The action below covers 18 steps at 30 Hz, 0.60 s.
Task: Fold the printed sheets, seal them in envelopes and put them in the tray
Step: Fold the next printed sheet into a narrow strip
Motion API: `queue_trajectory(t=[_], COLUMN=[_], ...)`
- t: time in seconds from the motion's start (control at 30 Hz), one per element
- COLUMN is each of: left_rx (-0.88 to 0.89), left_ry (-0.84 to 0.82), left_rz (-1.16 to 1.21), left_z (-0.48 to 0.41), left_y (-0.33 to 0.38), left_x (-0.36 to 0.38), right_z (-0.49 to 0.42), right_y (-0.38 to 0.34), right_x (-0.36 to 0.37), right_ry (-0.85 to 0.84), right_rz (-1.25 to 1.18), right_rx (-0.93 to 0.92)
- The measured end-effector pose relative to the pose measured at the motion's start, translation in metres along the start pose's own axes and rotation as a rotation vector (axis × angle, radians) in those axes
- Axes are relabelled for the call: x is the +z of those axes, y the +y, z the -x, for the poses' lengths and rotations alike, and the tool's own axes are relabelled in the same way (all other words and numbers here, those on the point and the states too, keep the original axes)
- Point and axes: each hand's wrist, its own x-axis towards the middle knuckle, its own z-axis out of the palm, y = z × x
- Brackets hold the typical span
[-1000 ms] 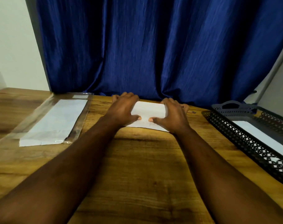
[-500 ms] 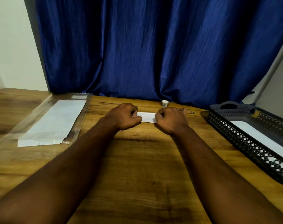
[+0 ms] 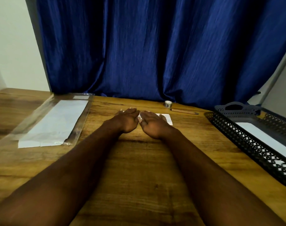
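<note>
- Pressing down with both hands: my left hand (image 3: pixel 127 119) and right hand (image 3: pixel 153 124) lie flat, fingers straight, side by side on the folded sheet (image 3: pixel 166 119).
- Sheet sits at the far middle of the table (image 3: pixel 139 168), long axis running left to right across me; only its right end shows past my right hand.
- Envelopes (image 3: pixel 55 123) lie well off to my left inside a clear sleeve (image 3: pixel 85 111), long axis pointing away from me — my left hand is nearer, so I judge it should fetch one.
- Tray (image 3: pixel 237 132) stands to my right, nearer my right hand — black lattice plastic, a white envelope (image 3: pixel 266 139) flat inside.
- Sheet is thin, crisp-edged paper; sleeve glossy and crinkled; table grained wood.
</note>
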Motion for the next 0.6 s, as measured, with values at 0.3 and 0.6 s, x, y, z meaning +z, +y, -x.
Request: queue_trajectory(t=[0.3, 0.6], left_rx=[-0.237, -0.293], left_ry=[0.013, 0.172], left_rz=[-0.038, 0.061], left_z=[0.005, 0.017], left_y=[0.007, 0.005], left_x=[0.008, 0.011], right_z=[0.006, 0.009], right_y=[0.039, 0.043], right_x=[-0.005, -0.001], right_ry=[0.060, 0.143], right_rz=[0.044, 0.030], right_rx=[0.447, 0.476])
